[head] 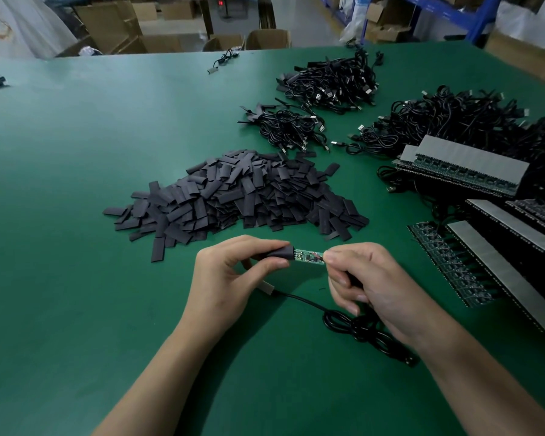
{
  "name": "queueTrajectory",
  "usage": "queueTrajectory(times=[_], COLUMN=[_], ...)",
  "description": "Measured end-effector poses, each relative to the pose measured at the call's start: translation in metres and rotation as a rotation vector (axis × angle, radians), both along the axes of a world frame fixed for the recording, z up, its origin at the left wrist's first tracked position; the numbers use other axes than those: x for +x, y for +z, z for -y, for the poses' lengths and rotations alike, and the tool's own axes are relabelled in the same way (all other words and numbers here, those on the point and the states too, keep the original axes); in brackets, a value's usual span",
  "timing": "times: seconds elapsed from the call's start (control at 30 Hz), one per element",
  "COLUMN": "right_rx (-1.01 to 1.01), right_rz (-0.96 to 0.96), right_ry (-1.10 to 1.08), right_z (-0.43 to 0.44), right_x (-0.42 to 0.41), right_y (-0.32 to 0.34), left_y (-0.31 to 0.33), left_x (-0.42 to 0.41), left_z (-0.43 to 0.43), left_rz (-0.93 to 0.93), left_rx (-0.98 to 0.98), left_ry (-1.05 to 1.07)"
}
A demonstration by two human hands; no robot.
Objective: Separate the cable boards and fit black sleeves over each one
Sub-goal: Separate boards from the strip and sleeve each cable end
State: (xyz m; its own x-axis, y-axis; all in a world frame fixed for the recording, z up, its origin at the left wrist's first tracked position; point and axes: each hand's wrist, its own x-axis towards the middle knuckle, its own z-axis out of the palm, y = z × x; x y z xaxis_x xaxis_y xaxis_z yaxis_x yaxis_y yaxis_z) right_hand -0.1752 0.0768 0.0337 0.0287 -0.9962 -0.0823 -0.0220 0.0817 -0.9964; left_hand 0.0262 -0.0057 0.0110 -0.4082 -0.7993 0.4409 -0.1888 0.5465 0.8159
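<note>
A small green cable board [309, 256] is held level above the green table [76, 215]. My left hand [230, 278] pinches a black sleeve [279, 253] whose mouth sits over the board's left end. My right hand [372, 287] pinches the board's right end, where its wires join. The board's black cable [343, 322] runs under my right hand and coils on the table, with its plug end lying below my left hand. A big heap of loose black sleeves [239, 193] lies just beyond my hands.
Strips of joined green boards with grey backing [491, 272] lie at the right, more stacked behind [463, 165]. Bundles of black USB cables [331, 83] sit farther back and to the right [453, 121]. Cardboard boxes stand beyond the table's far edge.
</note>
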Motion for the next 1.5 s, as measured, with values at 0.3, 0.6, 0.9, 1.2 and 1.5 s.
queueTrajectory(times=[0.3,0.6,0.9,1.2,1.5], right_rx=[0.034,0.072,0.017,-0.105,-0.18], right_rz=[0.015,0.028,-0.148,-0.31,-0.552], right_ry=[-0.016,0.019,0.069,-0.001,-0.056], right_z=[0.001,0.001,0.0,-0.002,-0.002], right_x=[-0.003,-0.002,0.001,0.001,0.001], right_y=[-0.002,-0.003,-0.011,-0.006,-0.014], left_y=[0.0,0.001,-0.001,0.001,-0.002], left_x=[0.004,0.004,0.001,0.002,0.002], left_z=[-0.001,-0.002,-0.005,-0.006,-0.004], left_rz=[0.111,0.11,0.159,0.141,0.186], left_rx=[-0.139,-0.156,-0.204,-0.186,-0.249], left_ry=[-0.047,-0.044,-0.052,-0.047,-0.029])
